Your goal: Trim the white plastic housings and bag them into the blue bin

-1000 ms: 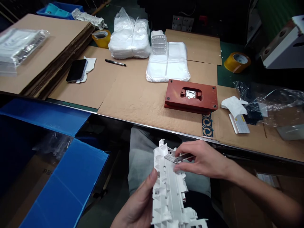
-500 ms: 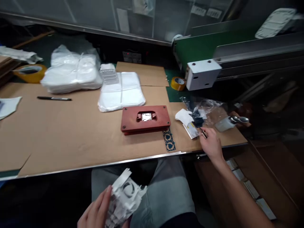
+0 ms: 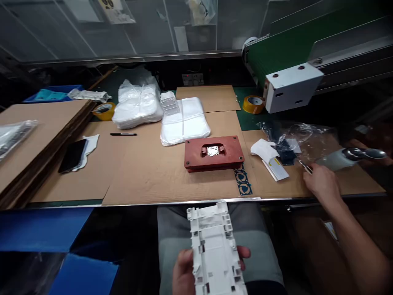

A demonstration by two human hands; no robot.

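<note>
My left hand [image 3: 184, 268] is closed around a long white plastic housing [image 3: 215, 250] with notched, clipped edges. It is held over my lap, its flat ribbed face up. At the right end of the table my right hand [image 3: 324, 182] pinches a slim, pointed, dark-and-metal tool [image 3: 306, 167]; whether it is tweezers or a pen I cannot tell. Close by its tip lie dark blue sheets [image 3: 286, 153], white paper pieces [image 3: 264, 150] and clear plastic film [image 3: 313, 139]. A red fixture block [image 3: 214, 153] with a metal insert sits mid-table, partly over a strip of dark fan-patterned cutouts [image 3: 243, 180].
A clear bottle with a metal top [image 3: 337, 159] stands beyond my right hand. Behind are bagged white stacks [image 3: 138, 104], orange tape [image 3: 253, 104] and a green conveyor [image 3: 285, 49] with a white box-shaped end. Leftward lie a pen [image 3: 123, 134], a phone [image 3: 73, 155] and stacked cardboard [image 3: 46, 135].
My left hand has turned the white housing so its long flat face shows, more upright. My right hand keeps the slim tool near the dark sheets. The view has swung left.
</note>
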